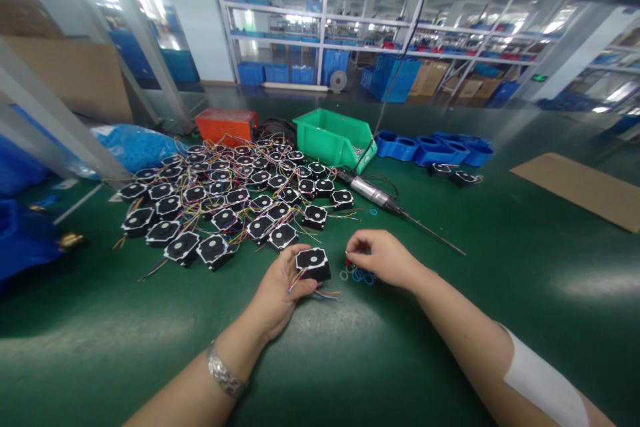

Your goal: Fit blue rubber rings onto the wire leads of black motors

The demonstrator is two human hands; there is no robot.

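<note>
The motor is black and white, the table green, the box orange.

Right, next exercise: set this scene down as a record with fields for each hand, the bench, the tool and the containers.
Left hand: holds a black-and-white wired unit
Right hand: fingertips pinched at small rings; grip unclear
Bench: green; many similar units with tangled wires
Tool: silver, lying beyond right hand
Containers: green bin, blue ones to its right
</note>
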